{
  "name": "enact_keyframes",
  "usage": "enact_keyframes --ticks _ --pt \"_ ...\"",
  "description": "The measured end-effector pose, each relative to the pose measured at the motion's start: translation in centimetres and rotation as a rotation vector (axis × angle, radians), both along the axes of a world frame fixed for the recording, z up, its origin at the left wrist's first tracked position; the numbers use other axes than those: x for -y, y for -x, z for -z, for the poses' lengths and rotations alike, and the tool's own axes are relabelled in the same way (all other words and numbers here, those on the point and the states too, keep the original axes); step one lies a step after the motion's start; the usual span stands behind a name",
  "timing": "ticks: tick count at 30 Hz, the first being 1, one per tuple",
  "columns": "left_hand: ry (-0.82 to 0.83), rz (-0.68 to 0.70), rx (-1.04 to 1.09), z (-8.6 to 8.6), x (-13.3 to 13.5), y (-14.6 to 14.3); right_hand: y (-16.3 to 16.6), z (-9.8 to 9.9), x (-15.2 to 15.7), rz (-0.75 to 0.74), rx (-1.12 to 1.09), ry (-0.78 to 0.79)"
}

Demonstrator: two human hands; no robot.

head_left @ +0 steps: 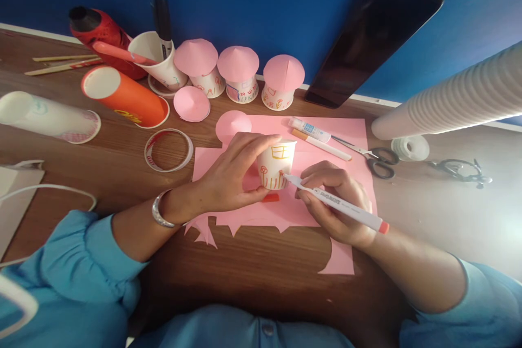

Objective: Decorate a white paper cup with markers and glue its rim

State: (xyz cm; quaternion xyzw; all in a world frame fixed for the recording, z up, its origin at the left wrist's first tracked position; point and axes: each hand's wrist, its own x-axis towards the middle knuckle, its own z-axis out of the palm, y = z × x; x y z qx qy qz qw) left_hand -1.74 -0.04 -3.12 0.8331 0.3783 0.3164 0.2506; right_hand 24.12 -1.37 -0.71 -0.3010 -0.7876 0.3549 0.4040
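Observation:
My left hand [228, 176] is closed around a small white paper cup [275, 159], thumb below and fingers over the top. On the cup are a yellow window outline and red-orange flowers with stems. My right hand [338, 201] grips a white felt-tip marker [346, 211] with a red end, its tip touching the cup near a flower. Under both hands lies cut pink paper [302, 212], with an orange marker cap [269, 198] on it. Just behind the cup is a pink paper cone [233, 125].
Three decorated cups with pink cone roofs [238, 65] stand along the blue wall. Scissors [377, 159], a glue stick [310, 129] and another marker [322, 145] lie rightward. A phone [375, 38] leans behind; stacked cups [460, 95] stand right. A tape roll [168, 150] sits left.

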Motion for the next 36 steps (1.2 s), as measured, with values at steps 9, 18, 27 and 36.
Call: enact_keyframes --ticks 9,18,27,36 --pt "-0.023 0.01 0.024 0.21 0.0 -0.01 -0.12 -0.03 -0.07 0.072 -0.116 0.019" --pt "-0.01 0.0 -0.001 0.16 -0.02 0.02 -0.13 -0.58 -0.2 0.029 -0.01 -0.064" --pt "-0.041 0.011 0.028 0.1 0.0 -0.08 -0.24 -0.49 -0.24 0.029 0.019 -0.068" --pt "-0.033 -0.005 -0.005 0.27 -0.03 0.0 -0.33 -0.58 -0.22 0.008 0.037 -0.048"
